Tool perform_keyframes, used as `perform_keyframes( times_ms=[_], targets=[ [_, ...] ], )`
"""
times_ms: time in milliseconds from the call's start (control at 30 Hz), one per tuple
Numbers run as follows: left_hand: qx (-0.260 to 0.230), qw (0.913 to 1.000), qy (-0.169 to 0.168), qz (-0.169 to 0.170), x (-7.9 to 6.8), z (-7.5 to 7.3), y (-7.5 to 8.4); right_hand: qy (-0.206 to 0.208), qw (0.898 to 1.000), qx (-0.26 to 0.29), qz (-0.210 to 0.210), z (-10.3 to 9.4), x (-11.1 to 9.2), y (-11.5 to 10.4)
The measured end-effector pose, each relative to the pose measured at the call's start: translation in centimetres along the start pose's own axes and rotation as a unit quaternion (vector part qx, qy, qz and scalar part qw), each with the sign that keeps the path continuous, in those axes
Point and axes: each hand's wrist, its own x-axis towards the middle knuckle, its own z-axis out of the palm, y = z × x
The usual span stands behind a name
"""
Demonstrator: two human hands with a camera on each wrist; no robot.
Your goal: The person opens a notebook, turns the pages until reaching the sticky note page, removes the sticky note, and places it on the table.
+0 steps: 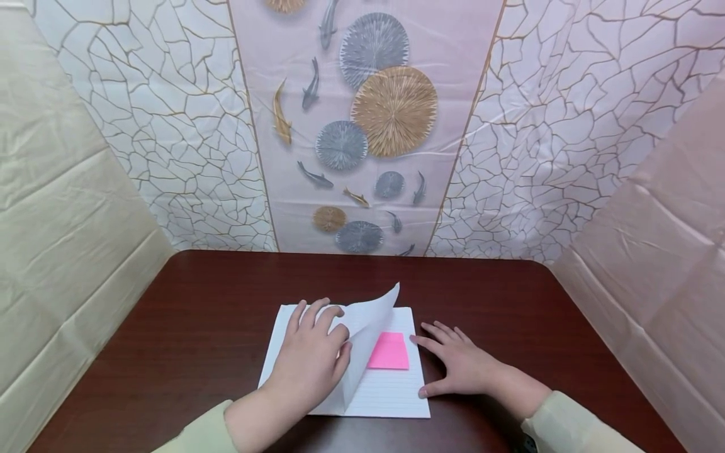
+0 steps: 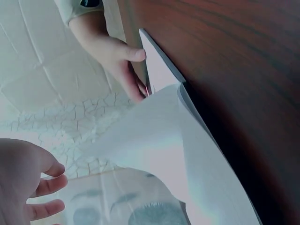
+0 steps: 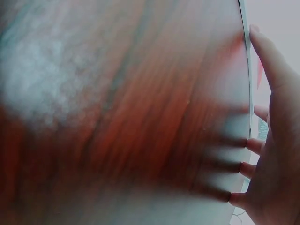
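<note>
An open notebook (image 1: 387,396) with lined white pages lies on the table. One page (image 1: 362,330) stands partly raised from the spine and curves over to the right. Under it, a pink sticky note (image 1: 391,352) shows on the right page, its left part hidden. Above the left page is my left hand (image 1: 311,352), fingers loosely bent; the left wrist view shows it apart from the raised page, holding nothing. My right hand (image 1: 461,365) is spread at the notebook's right edge, thumb and index tip at the border. In the right wrist view its fingertips (image 3: 253,145) rest on the table.
The dark brown wooden table (image 1: 215,314) extends around the notebook. Behind it hangs a patterned cloth (image 1: 351,189) with fish and round leaf shapes. Plain beige cloth walls (image 1: 73,251) rise along the left and right sides.
</note>
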Motion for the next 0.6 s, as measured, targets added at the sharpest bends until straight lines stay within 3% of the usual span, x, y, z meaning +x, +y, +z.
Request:
perform_keyframes(
  times_ms=[600],
  targets=[
    [0.017,0.9968,0.024,-0.074,-3.2,-1.4,-3.8,-0.001,1.0,0.011,0.003,0.1,0.1,0.0]
  ],
)
